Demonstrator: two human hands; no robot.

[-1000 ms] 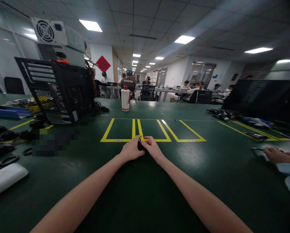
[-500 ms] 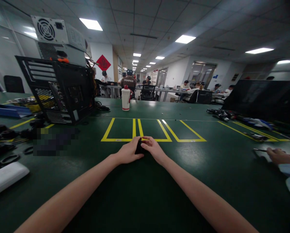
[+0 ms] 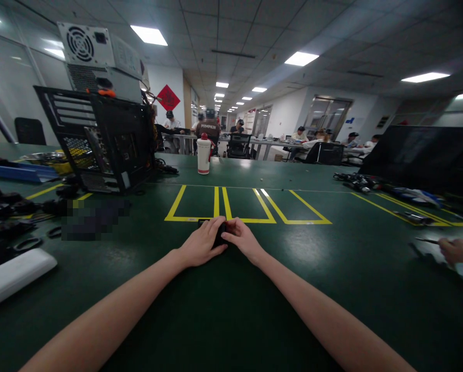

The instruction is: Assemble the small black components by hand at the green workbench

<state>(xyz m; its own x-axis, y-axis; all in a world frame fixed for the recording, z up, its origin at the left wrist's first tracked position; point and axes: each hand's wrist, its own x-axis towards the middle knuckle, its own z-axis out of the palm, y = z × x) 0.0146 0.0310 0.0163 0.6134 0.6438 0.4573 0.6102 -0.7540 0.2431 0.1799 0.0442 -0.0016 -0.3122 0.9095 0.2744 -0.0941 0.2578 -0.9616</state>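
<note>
Black object (image 3: 220, 237), one | left hand (image 3: 201, 243) wrapped over it | right hand (image 3: 243, 239) pinching its right end | cup (image 3: 204, 156), upright, near far edge of surface (image 3: 219, 315)

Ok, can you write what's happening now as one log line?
left hand: holds black object | right hand: touches it | place: green table, by yellow tape | beyond: white bottle
</note>
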